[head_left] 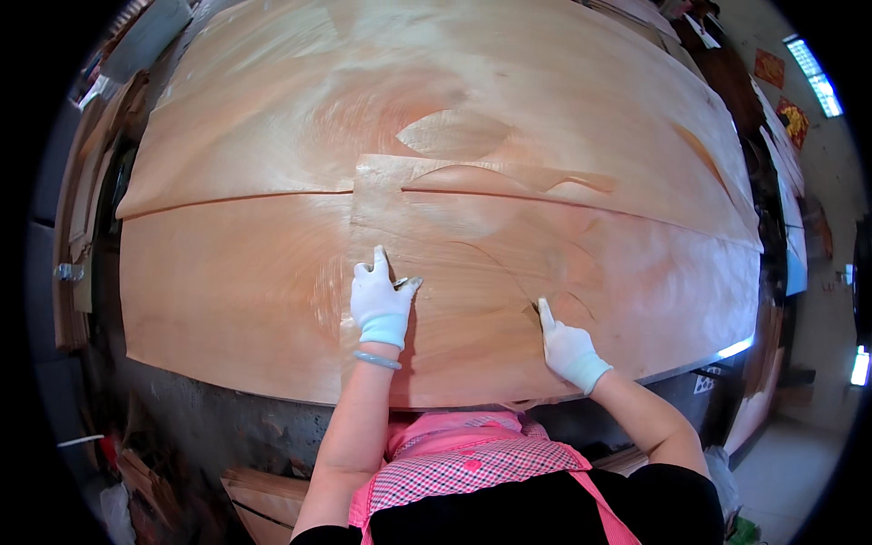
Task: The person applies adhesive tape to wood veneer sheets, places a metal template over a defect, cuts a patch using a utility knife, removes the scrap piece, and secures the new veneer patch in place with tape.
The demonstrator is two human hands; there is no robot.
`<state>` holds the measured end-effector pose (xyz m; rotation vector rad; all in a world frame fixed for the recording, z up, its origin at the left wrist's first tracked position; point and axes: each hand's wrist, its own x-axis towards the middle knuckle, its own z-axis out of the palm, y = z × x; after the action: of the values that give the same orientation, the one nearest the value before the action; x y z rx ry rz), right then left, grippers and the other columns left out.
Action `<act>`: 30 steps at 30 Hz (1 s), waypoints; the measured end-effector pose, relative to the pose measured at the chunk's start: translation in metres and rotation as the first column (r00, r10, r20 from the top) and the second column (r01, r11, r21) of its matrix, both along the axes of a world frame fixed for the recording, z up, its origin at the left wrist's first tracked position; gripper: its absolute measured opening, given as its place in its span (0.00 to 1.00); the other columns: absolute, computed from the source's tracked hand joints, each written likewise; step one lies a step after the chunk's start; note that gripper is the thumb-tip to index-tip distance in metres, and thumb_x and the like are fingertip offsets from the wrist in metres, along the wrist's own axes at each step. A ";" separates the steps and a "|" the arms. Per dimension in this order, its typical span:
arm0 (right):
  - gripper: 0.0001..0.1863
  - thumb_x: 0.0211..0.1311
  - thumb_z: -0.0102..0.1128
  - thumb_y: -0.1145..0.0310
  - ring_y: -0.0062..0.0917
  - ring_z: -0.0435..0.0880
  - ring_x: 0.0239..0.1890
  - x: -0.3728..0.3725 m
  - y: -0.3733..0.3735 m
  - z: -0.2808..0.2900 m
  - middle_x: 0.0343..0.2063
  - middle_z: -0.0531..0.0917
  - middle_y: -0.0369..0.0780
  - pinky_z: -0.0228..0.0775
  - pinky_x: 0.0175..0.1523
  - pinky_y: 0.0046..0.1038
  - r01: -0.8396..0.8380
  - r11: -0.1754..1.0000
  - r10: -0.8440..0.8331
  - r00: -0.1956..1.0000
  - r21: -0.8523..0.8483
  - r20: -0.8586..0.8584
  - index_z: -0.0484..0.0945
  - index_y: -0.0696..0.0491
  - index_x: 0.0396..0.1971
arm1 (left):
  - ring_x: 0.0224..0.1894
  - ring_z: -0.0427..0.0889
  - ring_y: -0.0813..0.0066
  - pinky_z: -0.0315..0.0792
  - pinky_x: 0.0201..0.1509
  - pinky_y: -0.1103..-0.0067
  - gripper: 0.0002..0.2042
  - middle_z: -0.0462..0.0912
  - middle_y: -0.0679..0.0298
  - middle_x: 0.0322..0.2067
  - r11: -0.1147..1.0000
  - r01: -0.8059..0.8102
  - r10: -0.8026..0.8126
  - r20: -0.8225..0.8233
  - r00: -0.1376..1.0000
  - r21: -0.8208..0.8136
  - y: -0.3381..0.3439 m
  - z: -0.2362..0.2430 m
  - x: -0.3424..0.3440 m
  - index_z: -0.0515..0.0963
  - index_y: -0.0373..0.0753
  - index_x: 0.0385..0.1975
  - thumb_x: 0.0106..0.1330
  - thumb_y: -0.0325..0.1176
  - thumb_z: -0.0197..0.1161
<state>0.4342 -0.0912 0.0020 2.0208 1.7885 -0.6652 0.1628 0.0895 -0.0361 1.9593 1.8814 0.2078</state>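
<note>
My left hand, in a white glove, presses on a loose sheet of thin wood veneer. Its index finger and thumb are spread apart; a small dark thing shows beside the thumb, too small to name. Further right, my gloved right hand is closed, index finger stretched along a small dark blade whose tip meets the sheet. Most of that tool is hidden in the hand. A thin curved line runs across the veneer to the blade. The sheet's upper edge is ragged and overlaps a long seam between two larger veneer sheets.
A large veneer sheet covers the far part of the table, with a leaf-shaped pale patch in it. Stacked boards stand at the left. More sheets lean along the right side. The table's near edge curves before my pink apron.
</note>
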 end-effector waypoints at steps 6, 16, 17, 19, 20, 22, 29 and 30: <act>0.43 0.70 0.51 0.66 0.41 0.84 0.28 0.013 0.034 0.024 0.35 0.86 0.46 0.75 0.35 0.39 0.406 0.856 -0.217 0.845 0.322 -0.488 0.35 0.57 0.74 | 0.46 0.78 0.53 0.75 0.47 0.64 0.51 0.74 0.50 0.46 0.999 -0.024 0.023 0.016 1.000 0.027 0.000 0.004 -0.001 0.57 0.38 0.71 0.49 0.53 0.76; 0.26 0.58 0.60 0.71 0.35 0.85 0.38 -0.056 0.110 0.008 0.37 0.86 0.45 0.76 0.44 0.32 0.123 0.901 0.169 0.785 0.416 -0.597 0.75 0.57 0.59 | 0.47 0.79 0.51 0.76 0.49 0.65 0.54 0.75 0.48 0.47 1.000 -0.020 0.020 -0.002 1.000 -0.012 0.002 0.009 0.001 0.53 0.35 0.71 0.47 0.52 0.77; 0.26 0.58 0.60 0.71 0.35 0.85 0.38 -0.059 0.113 0.003 0.37 0.86 0.45 0.76 0.44 0.32 0.117 0.900 0.177 0.782 0.419 -0.598 0.75 0.57 0.59 | 0.47 0.79 0.51 0.76 0.49 0.65 0.54 0.75 0.48 0.47 1.000 -0.028 0.028 -0.005 1.000 -0.009 0.002 0.008 -0.001 0.53 0.35 0.71 0.47 0.52 0.77; 0.27 0.53 0.62 0.71 0.40 0.84 0.44 -0.062 0.114 -0.006 0.42 0.85 0.46 0.75 0.49 0.37 -0.191 0.888 0.339 0.887 0.418 -0.315 0.77 0.54 0.57 | 0.47 0.79 0.53 0.76 0.49 0.66 0.51 0.75 0.49 0.48 0.999 0.031 -0.030 0.032 0.999 -0.023 0.003 0.005 -0.005 0.54 0.38 0.72 0.50 0.48 0.76; 0.25 0.54 0.62 0.70 0.40 0.83 0.47 -0.066 0.115 -0.004 0.45 0.85 0.45 0.74 0.52 0.39 -0.146 0.921 0.275 0.901 0.361 -0.336 0.77 0.53 0.55 | 0.47 0.79 0.53 0.76 0.49 0.66 0.51 0.75 0.49 0.48 1.000 0.019 -0.019 0.028 0.999 -0.020 0.005 -0.002 -0.016 0.54 0.38 0.72 0.50 0.48 0.76; 0.26 0.54 0.64 0.68 0.39 0.83 0.46 -0.069 0.115 -0.001 0.45 0.84 0.44 0.74 0.51 0.38 -0.165 0.916 0.293 0.898 0.365 -0.329 0.76 0.53 0.55 | 0.46 0.82 0.58 0.77 0.46 0.70 0.38 0.79 0.49 0.48 0.980 0.181 -0.141 0.347 0.927 -0.085 0.011 -0.016 -0.046 0.63 0.37 0.67 0.56 0.37 0.72; 0.23 0.55 0.62 0.69 0.40 0.83 0.48 -0.068 0.108 -0.008 0.47 0.84 0.46 0.74 0.53 0.39 -0.087 0.905 0.255 0.895 0.417 -0.366 0.78 0.53 0.53 | 0.20 0.76 0.84 0.69 0.23 0.86 0.10 0.85 0.64 0.28 0.850 -0.099 0.506 0.751 0.425 -0.517 0.027 0.016 -0.061 0.80 0.33 0.44 0.72 0.34 0.59; 0.23 0.55 0.62 0.69 0.40 0.83 0.48 -0.069 0.107 -0.008 0.47 0.84 0.46 0.74 0.53 0.39 -0.087 0.903 0.257 0.894 0.422 -0.366 0.78 0.53 0.53 | 0.19 0.74 0.88 0.63 0.20 0.89 0.12 0.84 0.66 0.27 0.836 -0.142 0.546 0.778 0.309 -0.530 0.031 0.009 -0.064 0.80 0.35 0.40 0.73 0.39 0.60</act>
<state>0.3657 0.0161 -0.0060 2.0288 2.5019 -0.7701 0.0983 0.1207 -0.0266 0.7454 1.3351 0.8254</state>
